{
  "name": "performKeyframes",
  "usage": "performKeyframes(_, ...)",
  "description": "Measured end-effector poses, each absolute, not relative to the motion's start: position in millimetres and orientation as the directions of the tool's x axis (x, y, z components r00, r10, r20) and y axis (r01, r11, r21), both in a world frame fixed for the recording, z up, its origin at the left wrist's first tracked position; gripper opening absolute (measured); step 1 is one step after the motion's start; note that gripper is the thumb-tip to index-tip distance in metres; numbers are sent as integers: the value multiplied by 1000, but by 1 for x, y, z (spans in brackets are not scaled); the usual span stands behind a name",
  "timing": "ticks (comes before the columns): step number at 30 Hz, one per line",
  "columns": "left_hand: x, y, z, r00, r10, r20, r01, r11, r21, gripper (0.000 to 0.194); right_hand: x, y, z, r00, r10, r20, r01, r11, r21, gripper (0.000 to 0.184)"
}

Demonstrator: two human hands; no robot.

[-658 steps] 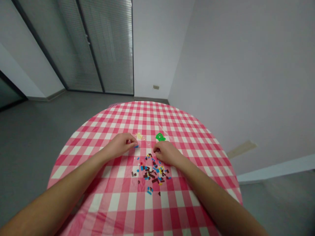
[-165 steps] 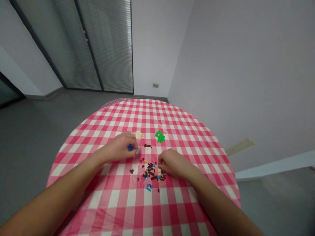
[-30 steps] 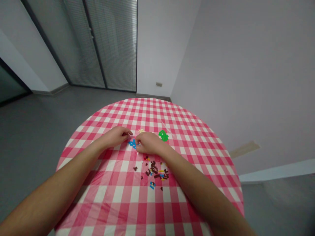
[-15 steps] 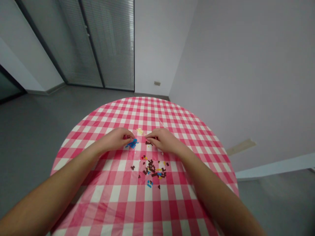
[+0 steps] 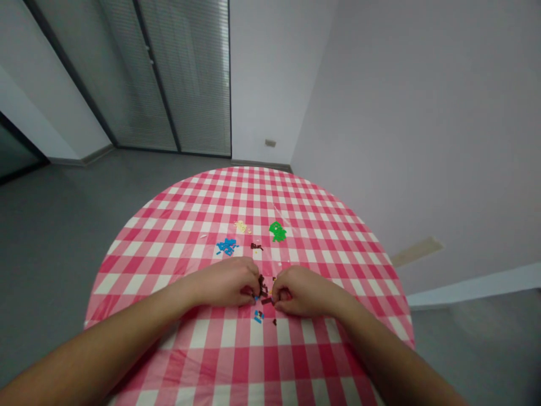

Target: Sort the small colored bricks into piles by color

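Both my hands rest on a round table with a red-and-white checked cloth (image 5: 211, 361), over a scatter of tiny mixed bricks (image 5: 262, 288). My left hand (image 5: 230, 285) is curled, fingertips pinching at the left side of the scatter. My right hand (image 5: 296, 294) is curled too, fingertips at its right side; what either pinch holds is too small to see. Farther back lie sorted little heaps: blue bricks (image 5: 227, 246), cream bricks (image 5: 240, 226), dark brown bricks (image 5: 255, 246) and green bricks (image 5: 277, 232).
Two loose bricks, a blue one (image 5: 257, 316) and a dark one (image 5: 274, 322), lie just in front of my hands. The table edge curves close on both sides. Grey floor, a white wall and blinds behind glass doors (image 5: 186, 73) surround it.
Both hands have drawn back from the sorted heaps to the mixed scatter nearer me. The blue, brown and green heaps are now uncovered.
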State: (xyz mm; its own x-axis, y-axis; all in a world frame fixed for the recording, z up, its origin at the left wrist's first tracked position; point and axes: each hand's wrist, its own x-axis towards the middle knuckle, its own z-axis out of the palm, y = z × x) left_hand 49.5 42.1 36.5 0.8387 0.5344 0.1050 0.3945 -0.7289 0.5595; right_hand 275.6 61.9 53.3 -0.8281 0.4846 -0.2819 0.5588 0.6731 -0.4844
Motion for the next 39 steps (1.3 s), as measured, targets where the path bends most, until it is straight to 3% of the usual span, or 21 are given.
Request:
performKeyframes(6, 54, 42, 34, 841, 531, 103, 405, -744, 532, 14, 278, 63, 54, -785, 541, -301, 619, 669, -413, 10)
performKeyframes(9, 53, 42, 35, 843, 527, 106, 405, -752, 520, 19, 280, 62, 51, -805, 531, -265, 593, 699, -401, 16)
performKeyframes(15, 51, 41, 32, 838, 533, 121, 408, -757, 511, 24, 282, 62, 46, -814, 537, -220, 576, 703, -417, 25)
performKeyframes(28, 51, 45, 25, 862, 492, 124, 385, -793, 473, 11, 277, 59, 46, -795, 569, -208, 597, 674, -436, 12)
performKeyframes(34, 57, 42, 23, 852, 510, 119, 428, -809, 402, 19, 276, 56, 50, -752, 638, -169, 630, 618, -470, 11)
performKeyframes(39, 57, 39, 33, 815, 570, 102, 461, -745, 482, 15, 278, 57, 45, -813, 563, -148, 558, 681, -475, 20)
